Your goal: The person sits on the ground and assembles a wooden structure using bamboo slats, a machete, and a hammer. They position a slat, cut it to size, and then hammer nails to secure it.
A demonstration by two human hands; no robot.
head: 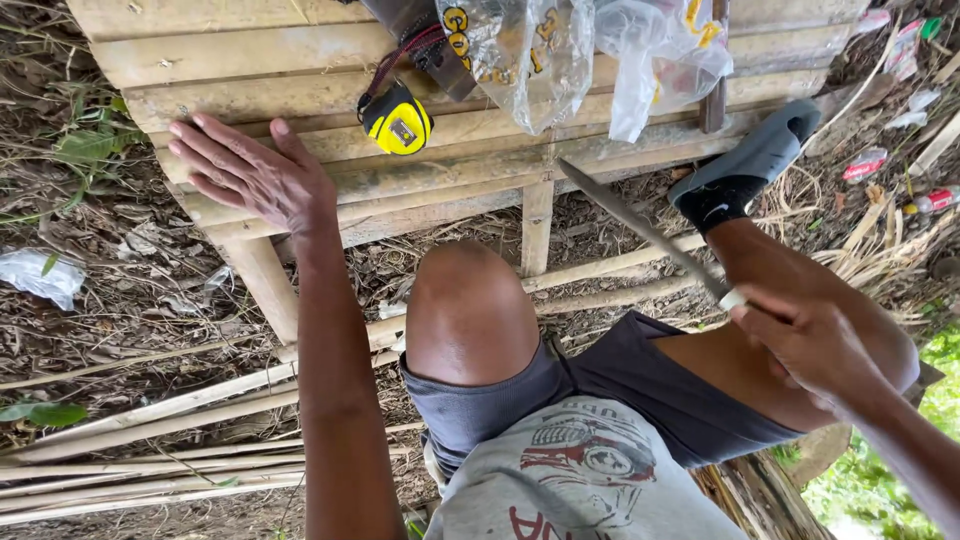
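Observation:
My left hand [250, 175] lies flat, fingers spread, on the slats of a bamboo bench [300, 60] near its left front corner. A yellow and black tape measure [397, 121] rests on the bench just right of that hand. My right hand [805, 335] is closed around the handle of a long knife [640, 225]. The blade points up and left toward the bench's front edge. My bare knee [468, 315] is raised between the two hands. My foot in a grey sandal [750, 160] is propped on the bench at the right.
Clear plastic bags [590, 50] with yellow print lie on the bench top. Long bamboo poles [150, 440] lie on the ground at the left, among dry leaves and scraps of litter. The bench leg [536, 225] stands in front of my knee.

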